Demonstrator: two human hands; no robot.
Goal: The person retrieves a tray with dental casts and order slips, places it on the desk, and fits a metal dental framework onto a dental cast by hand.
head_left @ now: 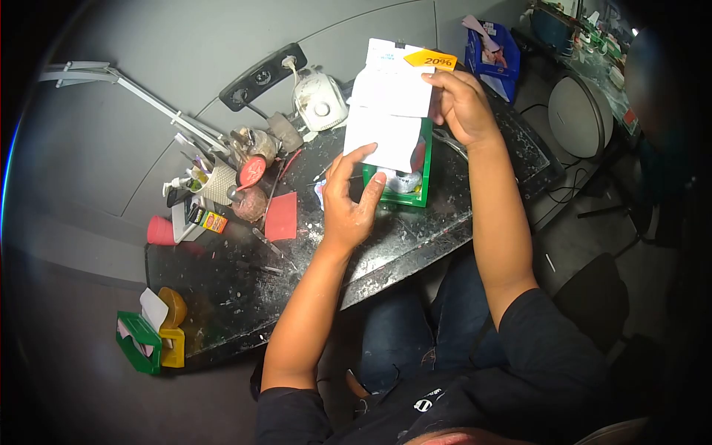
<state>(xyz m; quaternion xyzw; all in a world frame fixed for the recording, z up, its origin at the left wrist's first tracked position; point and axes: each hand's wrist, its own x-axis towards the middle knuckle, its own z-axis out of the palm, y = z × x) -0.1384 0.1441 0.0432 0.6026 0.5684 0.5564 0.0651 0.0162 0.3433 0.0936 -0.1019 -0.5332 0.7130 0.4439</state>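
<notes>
White papers [389,137], apparently more than one sheet, stand tilted over a green bin [424,174], with an orange "20%" tag [434,61] at the top right. My right hand [466,107] pinches their right edge, thumb on the front. At the lower left edge is my left hand [348,208]; its thumb and index finger are spread, one fingertip against the paper, as far as I can see. Inside the bin a whitish item [404,182] shows below the papers; the rest of the bin is mostly hidden behind them.
A stained black bench [386,256] carries a white device with a knob [321,107], a red sheet [281,216], a brush cup [216,184] and a small yellow box [215,221]. Green and yellow bins [139,343] sit at the left edge; a blue bin [504,55] is behind right.
</notes>
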